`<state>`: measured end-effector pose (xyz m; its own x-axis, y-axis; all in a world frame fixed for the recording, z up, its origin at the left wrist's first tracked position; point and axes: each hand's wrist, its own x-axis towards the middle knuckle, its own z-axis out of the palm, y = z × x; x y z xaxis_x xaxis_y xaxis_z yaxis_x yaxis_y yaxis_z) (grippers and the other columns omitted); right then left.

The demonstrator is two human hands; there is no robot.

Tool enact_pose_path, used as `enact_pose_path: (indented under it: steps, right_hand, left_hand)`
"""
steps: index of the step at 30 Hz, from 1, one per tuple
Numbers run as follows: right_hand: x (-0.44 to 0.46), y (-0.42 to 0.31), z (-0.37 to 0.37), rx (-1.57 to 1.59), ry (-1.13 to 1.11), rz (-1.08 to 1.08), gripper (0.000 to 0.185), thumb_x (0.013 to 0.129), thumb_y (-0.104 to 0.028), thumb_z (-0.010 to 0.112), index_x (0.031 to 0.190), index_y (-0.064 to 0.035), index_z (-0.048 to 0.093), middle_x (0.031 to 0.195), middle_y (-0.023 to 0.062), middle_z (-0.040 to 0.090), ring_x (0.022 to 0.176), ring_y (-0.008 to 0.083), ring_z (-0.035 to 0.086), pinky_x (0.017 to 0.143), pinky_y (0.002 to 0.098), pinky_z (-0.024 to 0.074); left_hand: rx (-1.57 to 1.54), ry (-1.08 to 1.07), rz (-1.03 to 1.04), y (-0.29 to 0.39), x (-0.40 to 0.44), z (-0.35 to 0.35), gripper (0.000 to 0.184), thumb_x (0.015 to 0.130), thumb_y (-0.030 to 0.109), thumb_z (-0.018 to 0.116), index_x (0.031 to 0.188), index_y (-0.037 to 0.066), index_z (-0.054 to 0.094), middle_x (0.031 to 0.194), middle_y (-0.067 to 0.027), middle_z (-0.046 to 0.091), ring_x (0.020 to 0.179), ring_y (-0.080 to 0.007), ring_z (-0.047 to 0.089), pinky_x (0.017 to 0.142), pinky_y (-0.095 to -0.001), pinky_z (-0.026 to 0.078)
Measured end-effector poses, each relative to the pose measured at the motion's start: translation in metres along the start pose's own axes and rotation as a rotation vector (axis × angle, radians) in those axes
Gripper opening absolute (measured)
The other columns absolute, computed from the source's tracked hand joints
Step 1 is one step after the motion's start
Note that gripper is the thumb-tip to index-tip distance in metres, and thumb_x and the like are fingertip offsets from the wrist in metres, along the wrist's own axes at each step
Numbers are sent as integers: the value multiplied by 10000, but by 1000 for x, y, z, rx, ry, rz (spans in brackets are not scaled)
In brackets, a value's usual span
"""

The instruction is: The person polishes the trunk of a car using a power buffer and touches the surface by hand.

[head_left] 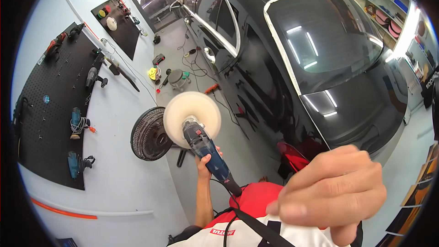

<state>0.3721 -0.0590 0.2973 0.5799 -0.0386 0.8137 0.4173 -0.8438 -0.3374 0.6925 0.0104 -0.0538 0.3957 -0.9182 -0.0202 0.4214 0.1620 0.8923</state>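
My left hand (204,163) is wrapped round the blue and black body of a car polisher (208,153). A round, pale pad (187,110) faces up and away at the tool's far end, its edge smeared as if spinning. The polisher's rear end rests near the red and white shirt front, where a black cable runs down. Close to the camera, my right hand (334,187) is raised with its fingers curled into a loose fist. Nothing shows in it. Beyond stands a black car (260,77) with pale masking tape (283,52) round its rear window.
A black floor fan (148,132) stands left of the pad. Cables, a green-grey container (178,80) and tools lie on the grey floor (192,55). Power tools hang on a black pegboard (55,110) on the left wall. Shelves (384,0) line the far right.
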Motion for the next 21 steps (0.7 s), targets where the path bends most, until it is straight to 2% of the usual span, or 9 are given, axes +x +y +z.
enact_pose_path:
  steps: [3,5,7,21]
  right_hand:
    - [5,-10,-16,350,-98,89,237,974,-210,674,989,19,733,878,138,721,658,193,678,556,258,560]
    - [8,2,0,294,43,-120,182,888,-166,740,970,-4,736,866,128,715,650,190,668,542,249,548]
    - [13,19,20,240,175,-330,189,803,-122,805,952,-26,740,854,117,709,642,186,659,527,240,536]
    - [-19,-5,21,387,230,-267,170,771,-61,822,881,-27,698,797,120,681,591,196,617,459,243,474]
  left_hand:
    - [10,-4,-2,0,3,1,566,770,303,682,1173,-83,587,1045,-195,679,865,-268,717,725,-382,609]
    - [28,-28,4,-1,3,-2,573,802,309,660,1209,-80,556,1048,-206,673,868,-292,719,767,-405,615]
    - [21,-15,-6,1,1,0,573,785,311,672,1186,-85,571,1048,-201,676,867,-280,717,747,-393,610]
    - [-27,-11,28,0,1,7,571,782,299,679,1192,-83,572,1045,-208,672,853,-294,714,737,-395,604]
